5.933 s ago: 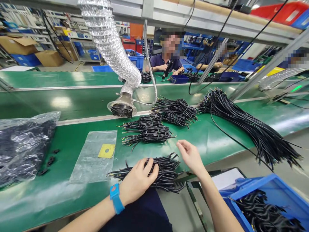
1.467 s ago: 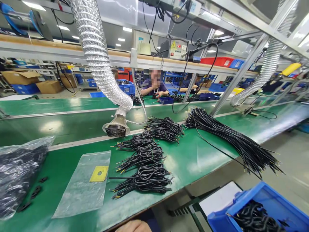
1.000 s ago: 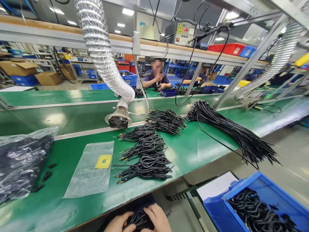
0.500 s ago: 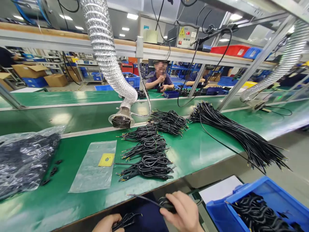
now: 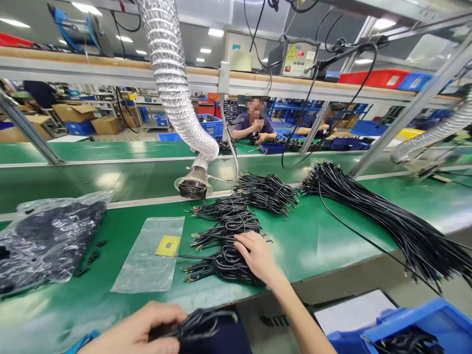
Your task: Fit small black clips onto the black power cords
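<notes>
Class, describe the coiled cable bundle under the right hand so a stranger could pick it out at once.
Find the silver duct above the green bench, then follow the black coiled bundles near its mouth towards the camera. Stop at the last bundle. Unlike its neighbours, it lies beneath the right hand, and one straight cable juts from its left.

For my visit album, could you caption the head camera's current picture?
At a green workbench, the left hand holds black cables while the right hand touches a looped cable bundle.
</notes>
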`<state>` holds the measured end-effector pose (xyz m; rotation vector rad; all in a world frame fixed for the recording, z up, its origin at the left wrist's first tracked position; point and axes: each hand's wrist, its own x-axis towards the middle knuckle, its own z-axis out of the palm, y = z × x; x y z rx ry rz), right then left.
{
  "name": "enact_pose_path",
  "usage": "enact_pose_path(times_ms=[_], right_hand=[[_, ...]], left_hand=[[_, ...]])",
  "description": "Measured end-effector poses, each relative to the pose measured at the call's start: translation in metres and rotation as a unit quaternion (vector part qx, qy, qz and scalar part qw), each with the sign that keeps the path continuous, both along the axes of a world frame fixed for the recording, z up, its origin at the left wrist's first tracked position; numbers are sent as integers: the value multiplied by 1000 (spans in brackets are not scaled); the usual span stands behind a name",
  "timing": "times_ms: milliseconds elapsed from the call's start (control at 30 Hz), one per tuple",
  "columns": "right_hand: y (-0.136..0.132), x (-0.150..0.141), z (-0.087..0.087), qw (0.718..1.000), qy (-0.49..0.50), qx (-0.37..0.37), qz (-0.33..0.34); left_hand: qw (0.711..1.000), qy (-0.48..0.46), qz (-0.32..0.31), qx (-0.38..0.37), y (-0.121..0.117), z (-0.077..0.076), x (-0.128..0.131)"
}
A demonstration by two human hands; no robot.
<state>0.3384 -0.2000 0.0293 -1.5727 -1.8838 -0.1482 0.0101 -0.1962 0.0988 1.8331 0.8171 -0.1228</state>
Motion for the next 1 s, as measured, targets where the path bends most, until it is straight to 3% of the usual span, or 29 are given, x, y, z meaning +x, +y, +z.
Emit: enact_pose_path(times_ms=[100, 167, 233, 333, 400, 467, 533, 633, 733, 867, 1000], right_hand=[[-3, 2, 2, 997, 74, 18, 31], [-3, 4, 6, 991, 125, 29, 30], [-6, 9, 7, 983, 182, 33, -13], [-17, 23, 6, 945, 288, 40, -146], [-25, 36, 6, 907, 342, 57, -242], [-26, 46, 9, 890, 352, 70, -281], [-18, 52, 17, 909, 323, 74, -254], [11, 51, 33, 951, 254, 49, -169], [45, 45, 45, 976, 152, -56, -144], [74, 39, 48, 963, 69, -215, -145], [81, 43, 40, 957, 123, -236, -114]], left_hand=[[986, -102, 17, 129, 25, 32, 59], [958, -158, 11, 240, 46, 40, 108], [915, -188, 10, 357, 66, 35, 152], [876, -136, -14, 463, 82, 5, 196], [864, -92, -66, 490, 82, -17, 205], [853, -73, -96, 508, 77, -30, 204], [849, -74, -94, 515, 73, -32, 200], [856, -68, -57, 510, 80, -21, 201], [860, -29, 13, 509, 99, -11, 211], [885, 67, -15, 460, 121, -14, 227], [896, 103, -37, 431, 129, -22, 233]])
